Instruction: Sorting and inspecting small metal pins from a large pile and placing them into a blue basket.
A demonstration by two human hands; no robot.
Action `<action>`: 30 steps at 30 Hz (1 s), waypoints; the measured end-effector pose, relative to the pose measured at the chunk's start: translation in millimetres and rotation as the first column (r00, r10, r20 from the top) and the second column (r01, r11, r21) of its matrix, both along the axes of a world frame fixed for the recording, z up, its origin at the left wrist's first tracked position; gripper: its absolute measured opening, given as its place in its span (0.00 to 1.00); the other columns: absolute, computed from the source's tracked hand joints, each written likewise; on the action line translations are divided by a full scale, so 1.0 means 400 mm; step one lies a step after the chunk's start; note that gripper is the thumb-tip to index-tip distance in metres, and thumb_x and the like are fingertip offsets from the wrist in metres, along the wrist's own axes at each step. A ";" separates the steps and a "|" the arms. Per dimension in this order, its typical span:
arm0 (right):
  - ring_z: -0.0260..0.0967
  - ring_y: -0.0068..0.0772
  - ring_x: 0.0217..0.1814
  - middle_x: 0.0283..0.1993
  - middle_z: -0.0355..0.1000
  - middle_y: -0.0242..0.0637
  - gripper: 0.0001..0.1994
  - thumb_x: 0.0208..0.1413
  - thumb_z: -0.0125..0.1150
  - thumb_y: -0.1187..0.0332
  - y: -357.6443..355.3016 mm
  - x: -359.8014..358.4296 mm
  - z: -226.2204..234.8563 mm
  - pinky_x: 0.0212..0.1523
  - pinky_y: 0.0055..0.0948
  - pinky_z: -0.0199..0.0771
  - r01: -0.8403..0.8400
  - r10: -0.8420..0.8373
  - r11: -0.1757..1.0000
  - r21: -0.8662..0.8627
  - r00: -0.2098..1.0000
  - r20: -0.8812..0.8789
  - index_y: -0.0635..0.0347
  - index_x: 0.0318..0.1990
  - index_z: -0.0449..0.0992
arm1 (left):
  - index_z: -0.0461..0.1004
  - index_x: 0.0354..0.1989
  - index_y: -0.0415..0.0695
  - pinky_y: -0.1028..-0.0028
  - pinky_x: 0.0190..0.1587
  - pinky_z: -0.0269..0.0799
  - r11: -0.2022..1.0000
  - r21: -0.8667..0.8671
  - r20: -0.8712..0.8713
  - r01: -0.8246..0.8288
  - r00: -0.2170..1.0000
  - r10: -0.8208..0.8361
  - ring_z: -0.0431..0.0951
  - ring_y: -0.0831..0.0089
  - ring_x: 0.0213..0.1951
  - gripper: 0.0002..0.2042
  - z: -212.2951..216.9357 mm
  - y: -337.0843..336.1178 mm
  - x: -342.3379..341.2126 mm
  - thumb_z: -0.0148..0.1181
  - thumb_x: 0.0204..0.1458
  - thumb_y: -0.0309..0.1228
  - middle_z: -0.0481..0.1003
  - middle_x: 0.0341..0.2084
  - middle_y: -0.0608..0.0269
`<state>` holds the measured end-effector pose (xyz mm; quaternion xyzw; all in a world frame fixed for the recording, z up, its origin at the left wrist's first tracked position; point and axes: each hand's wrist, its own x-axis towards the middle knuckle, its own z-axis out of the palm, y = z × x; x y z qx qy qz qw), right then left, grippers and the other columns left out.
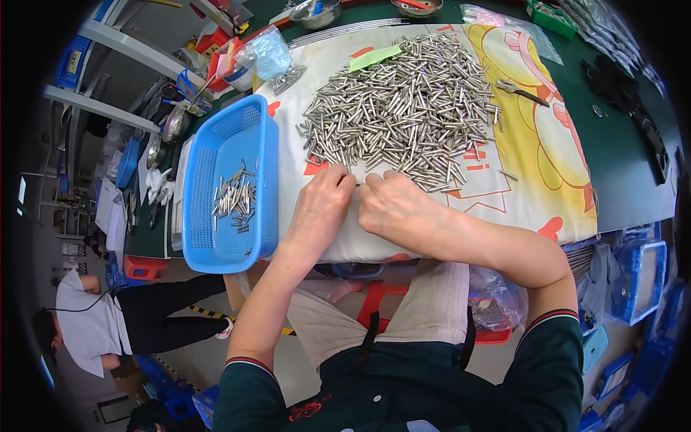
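Observation:
Close together at the near edge of the pile, my left hand [325,201] and my right hand [394,205] have their fingers pinched. A sliver of a small metal pin [358,185] shows between them; the fingertips cover the rest. Just beyond lies a wide heap of short silvery metal pins [403,108] on a padded, printed white and yellow cloth [309,129]. Left of my left hand stands a blue plastic basket [268,144] with a smaller batch of pins [236,201] inside. A pale green paper slip [374,57] rests on the heap.
Pliers [522,92] with dark handles lie on the cloth at the right. Metal bowls [315,13] and a bagged bundle [272,57] stand at the back. A black tool-like object [633,108] lies far right. Another person [93,320] stands at the left.

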<state>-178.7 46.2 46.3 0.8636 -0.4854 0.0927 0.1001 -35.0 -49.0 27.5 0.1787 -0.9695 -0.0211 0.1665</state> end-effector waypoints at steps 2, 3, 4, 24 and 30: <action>0.65 0.28 0.31 0.21 0.65 0.32 0.02 0.32 0.56 0.73 0.001 0.000 -0.005 0.25 0.25 0.64 -0.002 0.002 1.000 0.011 1.000 0.006 0.59 0.16 0.72 | 0.69 0.26 0.39 0.68 0.29 0.71 1.000 -0.006 0.021 -0.003 1.000 0.003 0.71 0.63 0.31 0.06 0.009 0.007 -0.008 0.54 0.36 0.19 0.66 0.26 0.58; 0.65 0.28 0.31 0.21 0.65 0.32 0.01 0.32 0.56 0.73 0.001 0.005 -0.013 0.24 0.25 0.64 0.006 -0.006 1.000 -0.023 1.000 0.006 0.59 0.16 0.72 | 0.69 0.25 0.39 0.68 0.29 0.71 1.000 -0.014 0.043 -0.005 0.999 0.005 0.71 0.63 0.32 0.05 0.012 0.009 -0.012 0.53 0.37 0.20 0.66 0.26 0.58; 0.65 0.28 0.31 0.22 0.65 0.31 0.01 0.32 0.56 0.72 0.000 0.009 -0.019 0.24 0.24 0.64 0.015 -0.015 0.998 -0.058 1.000 0.008 0.59 0.17 0.72 | 0.69 0.25 0.39 0.68 0.29 0.71 1.000 -0.013 0.043 -0.003 0.999 0.004 0.71 0.63 0.32 0.05 0.011 0.010 -0.013 0.53 0.37 0.20 0.66 0.26 0.58; 0.66 0.34 0.28 0.25 0.66 0.35 0.07 0.35 0.62 0.76 -0.149 -0.128 -0.033 0.27 0.29 0.67 0.356 0.132 0.847 -0.395 0.579 0.804 0.59 0.27 0.75 | 0.73 0.36 0.39 0.79 0.36 0.70 0.777 0.558 -0.744 0.293 0.591 0.311 0.75 0.78 0.30 0.06 -0.024 -0.075 -0.160 0.55 0.50 0.22 0.76 0.28 0.63; 0.67 0.34 0.28 0.26 0.67 0.35 0.07 0.36 0.62 0.77 -0.148 -0.114 -0.037 0.27 0.29 0.68 0.354 0.108 0.876 -0.329 0.520 0.847 0.59 0.28 0.76 | 0.74 0.36 0.40 0.77 0.36 0.71 0.818 0.507 -0.756 0.272 0.597 0.270 0.76 0.76 0.30 0.07 -0.026 -0.067 -0.153 0.57 0.47 0.21 0.76 0.27 0.62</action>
